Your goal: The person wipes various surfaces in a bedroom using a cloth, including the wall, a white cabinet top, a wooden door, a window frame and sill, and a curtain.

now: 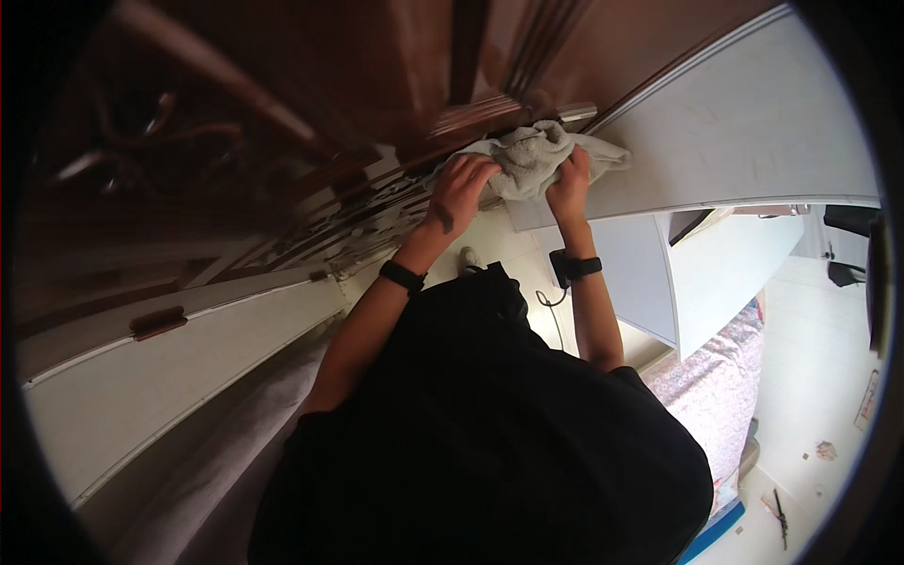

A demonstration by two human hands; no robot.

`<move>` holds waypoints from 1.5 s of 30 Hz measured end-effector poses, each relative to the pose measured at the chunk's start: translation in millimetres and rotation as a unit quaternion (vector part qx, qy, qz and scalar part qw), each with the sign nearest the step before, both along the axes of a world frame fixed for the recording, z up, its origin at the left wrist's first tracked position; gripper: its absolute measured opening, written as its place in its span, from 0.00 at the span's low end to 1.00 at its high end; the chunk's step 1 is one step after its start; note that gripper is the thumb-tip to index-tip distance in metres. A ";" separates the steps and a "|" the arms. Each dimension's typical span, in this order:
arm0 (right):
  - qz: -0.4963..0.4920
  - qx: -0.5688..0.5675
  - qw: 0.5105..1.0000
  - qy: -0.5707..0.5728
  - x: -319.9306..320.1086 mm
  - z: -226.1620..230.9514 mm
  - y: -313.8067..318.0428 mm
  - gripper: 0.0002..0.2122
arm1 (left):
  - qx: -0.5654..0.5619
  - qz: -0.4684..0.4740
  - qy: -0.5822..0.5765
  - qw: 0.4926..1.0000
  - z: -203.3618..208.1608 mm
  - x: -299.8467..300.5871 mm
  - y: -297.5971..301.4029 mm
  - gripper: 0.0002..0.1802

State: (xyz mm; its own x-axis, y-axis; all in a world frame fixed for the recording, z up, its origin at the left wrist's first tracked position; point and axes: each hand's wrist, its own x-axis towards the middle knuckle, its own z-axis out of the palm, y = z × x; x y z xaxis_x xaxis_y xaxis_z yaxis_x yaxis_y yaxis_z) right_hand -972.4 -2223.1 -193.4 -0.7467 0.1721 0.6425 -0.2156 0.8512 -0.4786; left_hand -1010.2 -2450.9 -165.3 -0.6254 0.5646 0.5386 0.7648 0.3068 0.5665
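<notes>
While both forearms reached up and away from the body, the right hand point(569, 186) was closed on a bunch of grey cloth point(537, 162), and the left hand point(461, 193) had its fingers bent at the cloth's left end; whether those fingers gripped it or just pressed, can't tell. Cloth sat bunched mostly between the hands, with a loose end sticking out past the right one. Two hands on it probably because it was floppy and would sag from one. It lay up near the brown wooden door point(377, 75) ahead of the hands, likely bunched to make a thicker pad; actual contact with the wood unclear. Dark wristband point(402, 277) below the left hand, watch-like band point(576, 266) below the right, both strapped on the wrist, so presumably out of the fingers' way. Thin cable point(557, 325) hung just under the right-hand band. White panel point(734, 104) stood right of the right hand; patterned bedding point(725, 386) lay well below it, further right. Black shirt point(490, 424) filled the space below both hands.
</notes>
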 end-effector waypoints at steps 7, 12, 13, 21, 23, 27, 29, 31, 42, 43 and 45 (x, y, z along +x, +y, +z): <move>-0.010 0.037 0.997 -0.074 4.3 -4.5 -6.3 0.14 | -0.143 0.024 -0.098 0.985 -65.5 1.7 45.7 0.30; 0.067 0.059 0.991 -0.095 6.7 -9.6 0.5 0.16 | -0.097 0.086 -0.241 0.962 -60.5 12.0 37.9 0.32; 0.081 0.049 0.993 -0.073 6.5 -16.9 3.4 0.16 | -0.071 0.084 -0.212 0.971 -67.0 15.0 37.1 0.33; 0.078 0.031 0.996 -0.024 3.0 -28.1 3.7 0.11 | -0.003 0.153 -0.249 0.956 -93.8 56.9 43.1 0.36; 0.101 0.065 0.992 -0.023 2.1 -23.4 7.2 0.13 | -0.028 0.148 -0.264 0.953 -93.5 56.8 40.7 0.33; 0.142 0.114 0.980 -0.079 5.1 -15.4 -2.0 0.14 | -0.015 0.116 -0.210 0.971 -78.2 58.6 4.9 0.26; 0.204 0.114 0.971 -0.056 2.6 -11.7 -26.0 0.13 | -0.100 0.139 -0.245 0.954 -92.7 66.4 -16.1 0.25; 0.245 0.127 0.959 -0.070 9.4 -14.1 -31.0 0.10 | -0.086 0.130 -0.281 0.947 -60.3 91.2 -32.5 0.20; 0.594 0.128 0.755 -0.248 108.6 -49.5 -279.5 0.16 | -0.189 0.301 -0.223 0.907 -62.6 250.2 -249.3 0.10; 0.603 0.107 0.748 -0.256 117.6 -35.8 -304.5 0.16 | -0.184 0.341 -0.214 0.897 -57.6 261.3 -270.0 0.11; 0.605 0.085 0.748 -0.258 130.6 -12.8 -339.7 0.17 | -0.096 0.371 -0.172 0.907 -22.9 279.9 -296.9 0.12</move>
